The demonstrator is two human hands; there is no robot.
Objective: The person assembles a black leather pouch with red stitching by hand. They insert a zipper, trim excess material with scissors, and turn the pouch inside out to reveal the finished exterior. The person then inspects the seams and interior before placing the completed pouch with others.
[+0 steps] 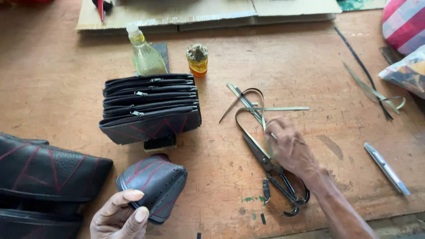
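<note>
Left hand (118,217) grips a curved black leather piece (152,186); right hand (290,148), fingers curled, pinches pale strips (261,115) beside black scissors (274,170)

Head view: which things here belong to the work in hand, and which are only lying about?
In hand:
- left hand holds a black leather piece
- right hand is on the thin strips, over the scissors

Lying about:
- stack of pouches
- plastic bottle
- small jar
- knife
- cardboard
</note>
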